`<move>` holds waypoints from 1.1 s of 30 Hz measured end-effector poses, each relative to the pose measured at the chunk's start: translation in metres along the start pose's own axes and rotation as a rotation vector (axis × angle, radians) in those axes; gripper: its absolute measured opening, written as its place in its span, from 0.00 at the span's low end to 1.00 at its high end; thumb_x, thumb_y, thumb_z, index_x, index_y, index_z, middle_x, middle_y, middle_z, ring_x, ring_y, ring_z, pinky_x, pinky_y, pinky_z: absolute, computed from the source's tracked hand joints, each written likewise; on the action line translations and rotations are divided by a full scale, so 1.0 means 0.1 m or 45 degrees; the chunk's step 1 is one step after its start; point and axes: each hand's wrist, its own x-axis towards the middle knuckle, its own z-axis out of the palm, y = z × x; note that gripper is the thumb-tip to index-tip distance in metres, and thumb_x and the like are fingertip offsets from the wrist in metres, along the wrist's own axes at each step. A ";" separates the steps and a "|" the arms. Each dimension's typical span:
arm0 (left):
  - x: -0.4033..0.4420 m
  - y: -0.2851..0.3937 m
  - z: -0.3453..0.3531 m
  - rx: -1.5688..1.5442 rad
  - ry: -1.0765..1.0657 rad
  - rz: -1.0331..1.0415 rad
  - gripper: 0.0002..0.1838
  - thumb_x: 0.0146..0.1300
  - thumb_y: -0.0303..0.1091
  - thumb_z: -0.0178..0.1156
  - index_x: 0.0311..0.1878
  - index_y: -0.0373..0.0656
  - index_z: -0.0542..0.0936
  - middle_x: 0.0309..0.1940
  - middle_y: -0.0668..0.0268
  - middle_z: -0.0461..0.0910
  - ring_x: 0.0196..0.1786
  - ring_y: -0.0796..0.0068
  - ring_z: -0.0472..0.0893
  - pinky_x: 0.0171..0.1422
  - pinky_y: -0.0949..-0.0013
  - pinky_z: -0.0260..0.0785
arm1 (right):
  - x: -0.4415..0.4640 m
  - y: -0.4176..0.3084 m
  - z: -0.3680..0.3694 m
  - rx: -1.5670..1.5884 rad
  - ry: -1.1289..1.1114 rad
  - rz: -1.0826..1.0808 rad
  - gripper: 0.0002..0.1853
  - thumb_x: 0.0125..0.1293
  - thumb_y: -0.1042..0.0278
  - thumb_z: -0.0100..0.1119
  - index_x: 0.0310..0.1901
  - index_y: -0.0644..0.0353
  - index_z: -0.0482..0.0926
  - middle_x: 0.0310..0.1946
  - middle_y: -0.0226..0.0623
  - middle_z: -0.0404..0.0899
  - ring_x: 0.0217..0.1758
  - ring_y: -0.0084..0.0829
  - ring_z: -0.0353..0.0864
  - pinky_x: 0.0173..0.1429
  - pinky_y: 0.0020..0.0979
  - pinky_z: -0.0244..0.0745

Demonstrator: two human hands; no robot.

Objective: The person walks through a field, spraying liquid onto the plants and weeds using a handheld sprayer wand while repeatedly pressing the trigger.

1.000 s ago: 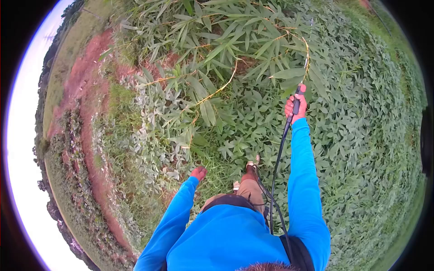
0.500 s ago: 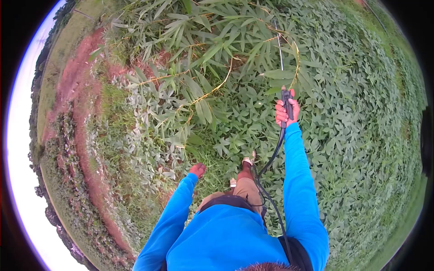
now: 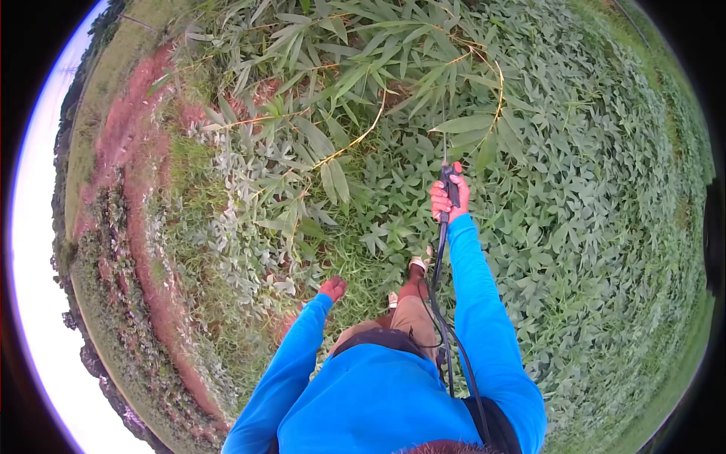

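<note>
My right hand [image 3: 451, 198] is wrapped round the black handle of a spray wand [image 3: 451, 181] with a red part on top. The wand's thin metal tube points away from me, and its far end is lost among long bamboo-like leaves [image 3: 461, 123]. From the handle a black hose [image 3: 439, 265] runs back along my body towards my right side. My left hand [image 3: 333, 287] hangs low at my left, above the grass. Its fingers look curled in, and nothing shows in them.
Arching yellow stems [image 3: 363, 140] with long leaves hang in front of me. Dense low leafy plants [image 3: 597, 227] cover the ground ahead and to the right. At the left runs a strip of bare reddish soil [image 3: 144, 227]. My feet [image 3: 418, 262] stand among grass.
My right hand has moved left and slightly nearer to my body with the spray wand, and the hose has swung with it. My left hand has hardly moved.
</note>
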 end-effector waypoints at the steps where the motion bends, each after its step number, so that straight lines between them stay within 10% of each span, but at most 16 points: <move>1: -0.08 0.11 -0.03 0.004 -0.007 -0.020 0.14 0.58 0.44 0.54 0.36 0.43 0.78 0.23 0.60 0.77 0.28 0.67 0.77 0.37 0.64 0.69 | 0.06 0.00 -0.02 0.009 -0.004 0.006 0.19 0.53 0.50 0.57 0.26 0.60 0.69 0.17 0.30 0.63 0.11 0.21 0.58 0.13 0.23 0.56; 13: -0.11 0.14 -0.23 -0.196 -0.045 -0.332 0.14 0.60 0.43 0.52 0.37 0.43 0.77 0.22 0.62 0.76 0.29 0.71 0.75 0.39 0.66 0.68 | 1.01 -0.13 0.57 -0.168 -0.225 0.106 0.17 0.52 0.53 0.56 0.27 0.58 0.66 0.17 0.29 0.61 0.10 0.19 0.56 0.12 0.22 0.55; 15: -0.04 0.04 -0.18 -0.132 0.032 -0.033 0.11 0.64 0.39 0.48 0.34 0.43 0.76 0.18 0.71 0.71 0.16 0.81 0.67 0.19 0.75 0.59 | 1.05 -0.16 0.65 -0.110 -0.388 0.135 0.17 0.52 0.53 0.57 0.28 0.58 0.65 0.17 0.28 0.60 0.10 0.19 0.56 0.11 0.22 0.55; 21: -0.06 0.24 -0.08 -0.116 0.066 0.018 0.11 0.63 0.40 0.49 0.35 0.43 0.76 0.19 0.69 0.73 0.16 0.81 0.66 0.19 0.75 0.59 | 0.62 -0.15 0.57 -0.154 -0.331 0.269 0.18 0.54 0.52 0.56 0.32 0.58 0.63 0.18 0.29 0.58 0.08 0.19 0.53 0.12 0.22 0.54; 25: -0.05 0.26 0.04 -0.041 0.175 0.102 0.14 0.62 0.42 0.50 0.37 0.41 0.78 0.22 0.66 0.76 0.21 0.77 0.72 0.28 0.71 0.66 | 0.09 -0.03 0.36 -0.224 -0.273 0.327 0.17 0.56 0.52 0.53 0.34 0.58 0.63 0.17 0.28 0.58 0.09 0.19 0.54 0.12 0.23 0.54; 26: -0.15 0.45 -0.05 -0.102 0.035 -0.030 0.17 0.59 0.46 0.53 0.42 0.43 0.79 0.34 0.51 0.80 0.41 0.54 0.79 0.50 0.59 0.69 | -0.04 0.05 0.32 -0.247 -0.174 0.302 0.17 0.56 0.53 0.54 0.33 0.57 0.63 0.17 0.28 0.58 0.09 0.19 0.55 0.11 0.23 0.54; 33: -0.23 0.32 0.26 -0.086 0.036 0.010 0.18 0.58 0.47 0.53 0.43 0.45 0.79 0.38 0.51 0.80 0.45 0.54 0.79 0.53 0.59 0.69 | -0.64 0.82 -0.06 -0.179 0.226 0.329 0.17 0.56 0.50 0.52 0.30 0.57 0.65 0.16 0.28 0.59 0.10 0.19 0.55 0.11 0.23 0.54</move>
